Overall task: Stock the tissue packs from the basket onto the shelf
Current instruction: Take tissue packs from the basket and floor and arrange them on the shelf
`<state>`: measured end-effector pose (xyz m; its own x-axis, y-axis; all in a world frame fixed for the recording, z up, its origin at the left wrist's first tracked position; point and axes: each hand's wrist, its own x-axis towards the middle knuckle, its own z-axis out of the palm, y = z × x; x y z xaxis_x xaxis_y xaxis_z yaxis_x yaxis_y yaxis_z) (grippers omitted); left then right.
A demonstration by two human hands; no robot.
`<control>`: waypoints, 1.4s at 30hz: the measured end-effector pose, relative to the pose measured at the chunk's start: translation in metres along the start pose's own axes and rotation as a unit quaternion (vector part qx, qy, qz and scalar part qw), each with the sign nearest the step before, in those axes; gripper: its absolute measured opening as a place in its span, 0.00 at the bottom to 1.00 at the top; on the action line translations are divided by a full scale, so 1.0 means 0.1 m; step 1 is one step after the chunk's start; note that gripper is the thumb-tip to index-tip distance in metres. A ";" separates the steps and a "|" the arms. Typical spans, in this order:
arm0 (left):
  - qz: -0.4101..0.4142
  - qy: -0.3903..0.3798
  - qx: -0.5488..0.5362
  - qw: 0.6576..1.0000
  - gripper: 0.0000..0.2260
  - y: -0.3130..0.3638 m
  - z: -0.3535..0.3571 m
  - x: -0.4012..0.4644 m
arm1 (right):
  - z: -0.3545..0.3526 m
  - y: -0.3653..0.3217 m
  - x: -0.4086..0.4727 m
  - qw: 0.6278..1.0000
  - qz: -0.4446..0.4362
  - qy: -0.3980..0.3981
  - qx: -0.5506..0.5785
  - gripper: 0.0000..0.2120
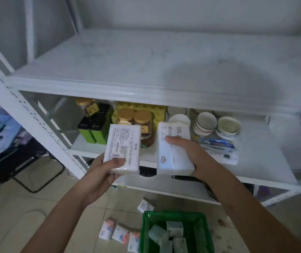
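Green basket [177, 232] at 6 o'clock, small tissue packs [166, 234] inside. Left hand [100, 172] fingers clasping printed tissue pack [122, 148]; right hand [188, 152] fingers clasping plain tissue pack [173, 157], below bare shelf [146, 66] at 12 o'clock.

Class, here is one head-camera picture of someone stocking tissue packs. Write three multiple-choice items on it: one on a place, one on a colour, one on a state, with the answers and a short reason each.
1. Where is the basket?
A. on the top shelf
B. on the floor
C. on a chair

2. What colour is the basket?
A. green
B. red
C. white

3. What are the hands doing?
A. both are empty
B. only one holds a pack
C. each holds a tissue pack

Answers: 1 B, it sits on the tiled floor below the shelving. 2 A, its mesh walls are green. 3 C, the left hand grips the left tissue pack and the right hand the right tissue pack.
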<state>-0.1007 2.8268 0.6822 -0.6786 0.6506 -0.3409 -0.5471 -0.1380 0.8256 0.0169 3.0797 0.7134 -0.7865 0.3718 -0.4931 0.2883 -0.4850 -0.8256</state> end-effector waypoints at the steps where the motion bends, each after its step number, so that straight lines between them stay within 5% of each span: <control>1: 0.014 -0.002 0.002 1.000 0.28 0.13 0.06 -0.03 | 0.07 -0.14 -0.06 1.000 -0.012 -0.013 -0.007 0.26; 10: 0.103 -0.021 -0.007 0.994 0.28 0.83 0.36 -0.28 | 0.52 -0.91 -0.38 0.986 -0.091 -0.139 -0.021 0.21; 19: 0.156 -0.062 0.001 0.986 0.20 1.62 0.14 -0.04 | 1.06 -1.39 -0.15 0.977 -0.172 -0.101 -0.073 0.24; 23: 0.168 -0.052 0.041 0.984 0.30 2.07 -0.03 0.23 | 1.49 -1.66 0.15 0.978 -0.183 -0.073 -0.067 0.31; 28: 0.169 -0.026 0.152 0.974 0.30 2.71 -0.25 0.67 | 2.02 -1.84 0.72 0.988 -0.141 -0.032 -0.056 0.23; 35: 0.142 -0.006 0.206 0.968 0.27 3.02 -0.50 1.29 | 2.38 -1.77 1.26 0.973 -0.198 0.085 -0.078 0.31; 40: 0.278 0.080 0.402 0.869 0.26 3.10 -0.60 1.48 | 2.51 -1.66 1.37 0.920 -0.301 0.206 -0.143 0.27; 42: 0.294 0.109 0.404 0.859 0.26 3.11 -0.73 1.49 | 2.54 -1.58 1.37 0.885 -0.359 0.244 -0.171 0.21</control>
<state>-0.4082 2.8260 0.8555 -0.8445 0.4789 0.2396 0.3823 0.2259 0.8960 -0.2748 3.0061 0.8462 -0.5280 0.8253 0.2003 0.0243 0.2505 -0.9678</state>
